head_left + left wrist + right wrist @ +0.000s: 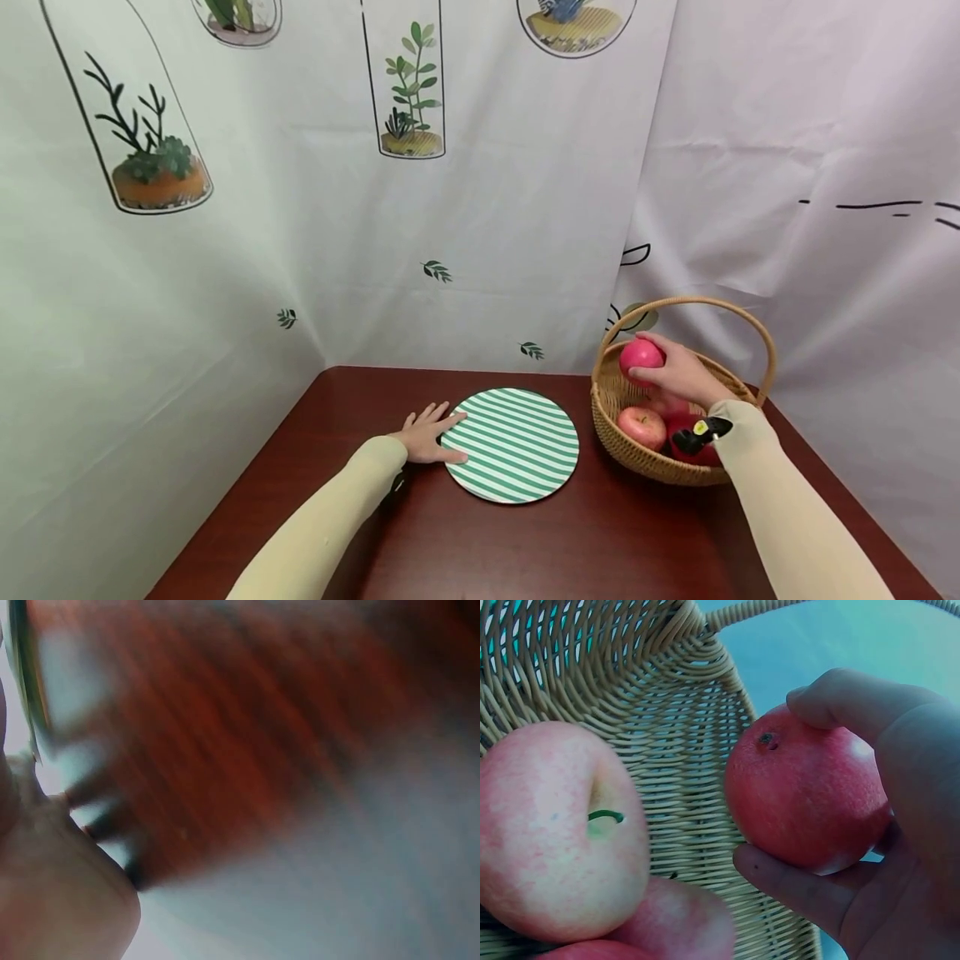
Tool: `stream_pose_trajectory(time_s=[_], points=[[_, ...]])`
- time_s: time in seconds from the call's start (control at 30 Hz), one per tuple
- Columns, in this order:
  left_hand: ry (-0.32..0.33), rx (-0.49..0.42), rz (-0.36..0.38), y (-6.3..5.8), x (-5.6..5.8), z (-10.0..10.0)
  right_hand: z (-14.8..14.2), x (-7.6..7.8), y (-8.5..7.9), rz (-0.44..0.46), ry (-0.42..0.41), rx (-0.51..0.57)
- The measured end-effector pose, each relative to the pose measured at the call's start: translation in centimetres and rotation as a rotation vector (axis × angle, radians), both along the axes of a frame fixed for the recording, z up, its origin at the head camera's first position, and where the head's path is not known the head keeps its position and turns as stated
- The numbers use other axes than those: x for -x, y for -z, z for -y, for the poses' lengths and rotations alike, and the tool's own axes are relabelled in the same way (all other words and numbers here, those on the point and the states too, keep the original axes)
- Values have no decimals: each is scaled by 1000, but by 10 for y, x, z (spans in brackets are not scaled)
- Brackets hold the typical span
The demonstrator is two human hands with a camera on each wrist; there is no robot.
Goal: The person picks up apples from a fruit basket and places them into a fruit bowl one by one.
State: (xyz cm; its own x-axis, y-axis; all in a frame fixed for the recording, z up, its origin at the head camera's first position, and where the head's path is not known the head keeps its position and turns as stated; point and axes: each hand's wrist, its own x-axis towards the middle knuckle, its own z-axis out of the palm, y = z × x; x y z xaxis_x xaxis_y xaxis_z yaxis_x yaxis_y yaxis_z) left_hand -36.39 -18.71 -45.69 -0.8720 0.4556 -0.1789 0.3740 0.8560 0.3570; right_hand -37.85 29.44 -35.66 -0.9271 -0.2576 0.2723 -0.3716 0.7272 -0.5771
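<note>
My right hand (678, 372) grips a round red apple (641, 360) between thumb and fingers, up at the rim of a wicker basket (626, 446). In the right wrist view the small brown mark on this apple (802, 787) faces the camera, and thumb and fingers lie on opposite sides of it. Below it in the basket rest a paler pink apple (642, 427) with a green stem and other red fruit, partly hidden by the wrist. My left hand (424, 435) rests with spread fingers at the left edge of a flat round plate (513, 446) with green and white stripes.
The basket's tall arched handle (693, 302) rises above the right hand. Everything stands on a dark red-brown table (540, 546). Behind it hangs a white cloth (480, 217) printed with plants. The left wrist view is mostly blurred table.
</note>
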Motion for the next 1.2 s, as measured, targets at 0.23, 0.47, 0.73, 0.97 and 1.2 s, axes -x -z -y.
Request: stream_pose_trajectory(time_s=[0.23,0.47,0.73,0.97,1.2], points=[[-11,-19,8,2,0,2,2,-7,-12,13,-19,-19],[-8,-17,-9,-6,1,4,3,-18,-28,15,-24,-68],[-6,-11,11,-3,0,0,-2,-27,-31,11,-17,-97],[2,2,11,-4,-2,-1,-6,-38,-31,-14,-13,-87],[0,0,11,-6,-2,-2,-14,-45,-31,-35,-14,-87]])
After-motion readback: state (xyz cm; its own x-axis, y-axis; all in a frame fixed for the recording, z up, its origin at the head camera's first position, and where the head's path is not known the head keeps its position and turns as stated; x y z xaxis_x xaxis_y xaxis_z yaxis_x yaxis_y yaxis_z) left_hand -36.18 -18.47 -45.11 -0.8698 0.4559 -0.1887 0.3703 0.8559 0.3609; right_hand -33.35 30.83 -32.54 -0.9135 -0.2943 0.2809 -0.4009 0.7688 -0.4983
